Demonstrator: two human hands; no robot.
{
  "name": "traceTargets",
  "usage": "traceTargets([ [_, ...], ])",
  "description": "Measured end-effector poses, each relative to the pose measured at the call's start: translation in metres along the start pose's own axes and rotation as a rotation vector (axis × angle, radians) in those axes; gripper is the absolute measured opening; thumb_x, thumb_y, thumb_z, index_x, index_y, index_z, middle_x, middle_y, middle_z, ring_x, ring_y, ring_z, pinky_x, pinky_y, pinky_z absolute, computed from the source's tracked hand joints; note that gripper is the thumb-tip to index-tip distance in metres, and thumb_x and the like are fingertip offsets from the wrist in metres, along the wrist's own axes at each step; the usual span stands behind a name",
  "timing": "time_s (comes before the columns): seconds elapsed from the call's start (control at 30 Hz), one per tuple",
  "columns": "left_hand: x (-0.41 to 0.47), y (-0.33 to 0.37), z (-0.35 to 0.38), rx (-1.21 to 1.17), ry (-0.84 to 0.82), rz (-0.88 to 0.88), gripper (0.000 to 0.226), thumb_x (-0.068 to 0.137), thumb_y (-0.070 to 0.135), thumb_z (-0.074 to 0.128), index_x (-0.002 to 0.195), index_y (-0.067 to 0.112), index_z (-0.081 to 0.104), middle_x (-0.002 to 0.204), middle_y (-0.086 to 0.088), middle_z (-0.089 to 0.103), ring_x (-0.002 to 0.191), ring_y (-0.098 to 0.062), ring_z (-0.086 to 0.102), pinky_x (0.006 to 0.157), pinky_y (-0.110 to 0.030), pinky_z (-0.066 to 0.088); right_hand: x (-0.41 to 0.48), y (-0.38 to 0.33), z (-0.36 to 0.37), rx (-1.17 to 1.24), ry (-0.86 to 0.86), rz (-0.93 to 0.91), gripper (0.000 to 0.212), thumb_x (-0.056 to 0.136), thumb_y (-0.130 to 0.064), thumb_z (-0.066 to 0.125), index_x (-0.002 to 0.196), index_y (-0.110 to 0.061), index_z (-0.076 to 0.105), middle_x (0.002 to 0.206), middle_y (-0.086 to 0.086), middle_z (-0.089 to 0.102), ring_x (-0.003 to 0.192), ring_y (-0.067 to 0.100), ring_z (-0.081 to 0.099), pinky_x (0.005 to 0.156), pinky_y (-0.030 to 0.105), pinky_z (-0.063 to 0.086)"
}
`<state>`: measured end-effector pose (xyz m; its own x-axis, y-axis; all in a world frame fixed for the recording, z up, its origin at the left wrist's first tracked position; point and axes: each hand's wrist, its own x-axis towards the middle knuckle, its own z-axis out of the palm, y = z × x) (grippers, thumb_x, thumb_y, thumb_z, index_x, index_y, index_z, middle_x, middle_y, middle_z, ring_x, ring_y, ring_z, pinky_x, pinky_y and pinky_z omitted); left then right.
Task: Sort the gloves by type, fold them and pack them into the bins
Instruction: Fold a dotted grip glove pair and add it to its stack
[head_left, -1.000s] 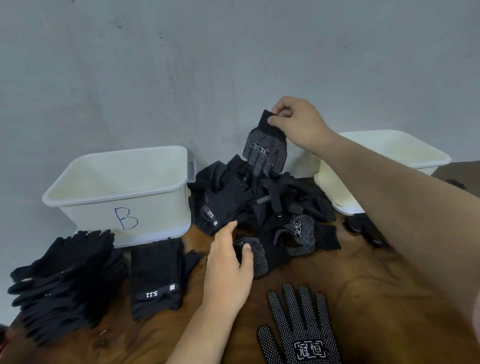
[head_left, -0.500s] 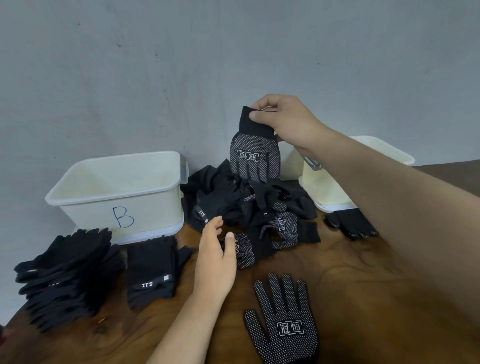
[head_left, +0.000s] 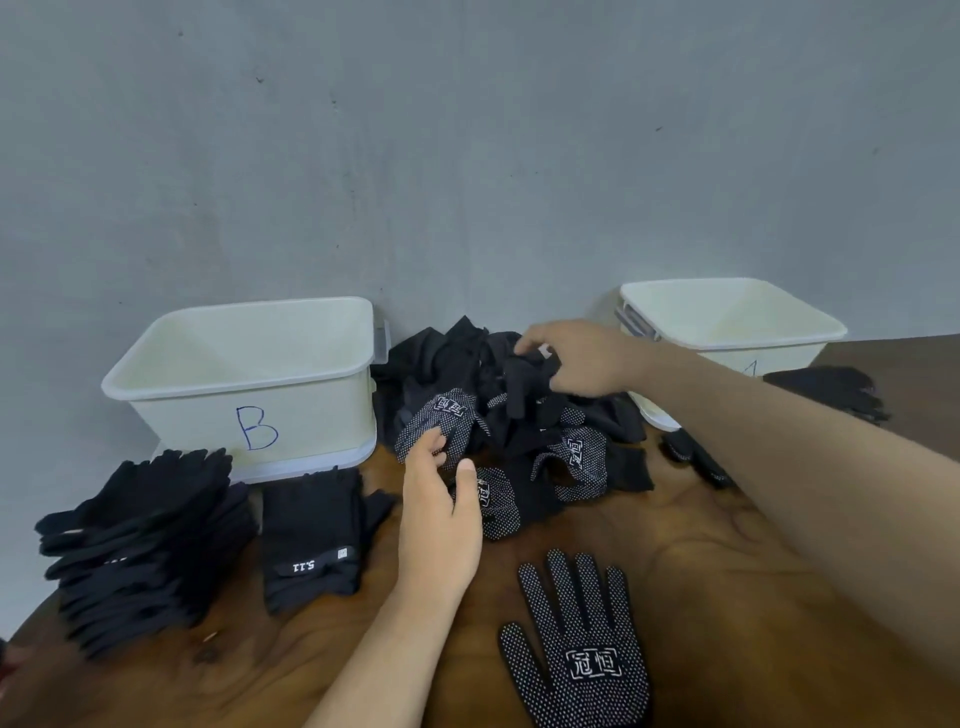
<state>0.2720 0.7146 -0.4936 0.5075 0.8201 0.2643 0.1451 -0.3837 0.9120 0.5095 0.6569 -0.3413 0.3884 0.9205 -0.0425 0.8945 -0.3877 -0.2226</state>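
1. Since a second ago, my right grip (head_left: 582, 358) has dropped from up by the wall into the glove pile (head_left: 426, 358). The dotted glove (head_left: 441, 421) it held aloft now seems to lie on the pile's left side.
2. Head view: my right grip curls onto a plain black glove (head_left: 524, 382). My left grip (head_left: 441, 514) is wide, its fingertips touching the dotted glove.
3. To sort well, I should lift one glove clear and check that nothing tangled rides along.
4. Bin B (head_left: 311, 415) and the right bin (head_left: 727, 358) flank the pile. Bare table (head_left: 727, 561) lies nearer me, beside the flat dotted glove (head_left: 582, 649).
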Motion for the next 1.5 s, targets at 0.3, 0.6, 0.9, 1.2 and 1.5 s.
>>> traceTargets([
  [0.3, -0.002, 0.003, -0.003, -0.010, 0.002, 0.021, 0.043, 0.110, 0.030, 0.050, 0.153, 0.028, 0.042, 0.147, 0.018, 0.050, 0.133, 0.003, 0.050, 0.107, -0.016, 0.037, -0.004, 0.009, 0.001, 0.518, 0.469, 0.068, 0.005, 0.098, -0.024, 0.074, 0.098, -0.022, 0.078, 0.091, -0.009, 0.075, 0.070, -0.007, 0.064, 0.081, 0.029, 0.051],
  [0.6, -0.005, 0.024, -0.006, -0.391, -0.065, -0.004, 0.027, 0.108, 0.038, 0.052, 0.125, 0.030, 0.071, 0.127, 0.014, 0.072, 0.123, -0.007, 0.065, 0.107, -0.033, 0.050, -0.059, -0.026, -0.008, 1.561, 0.189, 0.025, 0.020, 0.110, -0.014, 0.055, 0.128, -0.008, 0.058, 0.130, 0.022, 0.071, 0.107, 0.034, 0.072, 0.101, 0.046, 0.061],
  [0.9, -0.001, 0.060, -0.008, -0.994, -0.049, -0.390, 0.029, 0.108, 0.028, 0.057, 0.129, 0.010, 0.067, 0.127, -0.011, 0.075, 0.119, -0.028, 0.070, 0.100, -0.045, 0.058, -0.107, -0.043, 0.067, 1.691, 0.028, 0.038, 0.020, 0.110, -0.014, 0.049, 0.124, -0.007, 0.062, 0.140, 0.021, 0.067, 0.130, 0.040, 0.063, 0.116, 0.052, 0.048],
  [1.2, 0.011, 0.135, -0.057, -0.170, -0.245, 0.083, 0.019, 0.108, 0.035, 0.058, 0.107, 0.029, 0.076, 0.104, 0.011, 0.080, 0.102, -0.010, 0.075, 0.100, -0.049, 0.057, -0.135, -0.040, 0.036, 1.428, 0.147, -0.021, 0.046, 0.107, -0.046, 0.051, 0.137, -0.015, 0.065, 0.134, 0.004, 0.074, 0.123, 0.025, 0.070, 0.102, 0.043, 0.054],
  [1.5, -0.020, 0.175, -0.032, -0.070, -0.084, 0.243, 0.028, 0.109, 0.042, 0.055, 0.102, 0.025, 0.076, 0.094, 0.008, 0.078, 0.094, -0.011, 0.074, 0.089, -0.048, 0.058, -0.148, -0.087, 0.038, 1.024, 0.741, -0.111, 0.060, 0.102, -0.062, 0.059, 0.109, -0.003, 0.068, 0.103, 0.021, 0.073, 0.100, 0.041, 0.070, 0.088, 0.061, 0.056],
])
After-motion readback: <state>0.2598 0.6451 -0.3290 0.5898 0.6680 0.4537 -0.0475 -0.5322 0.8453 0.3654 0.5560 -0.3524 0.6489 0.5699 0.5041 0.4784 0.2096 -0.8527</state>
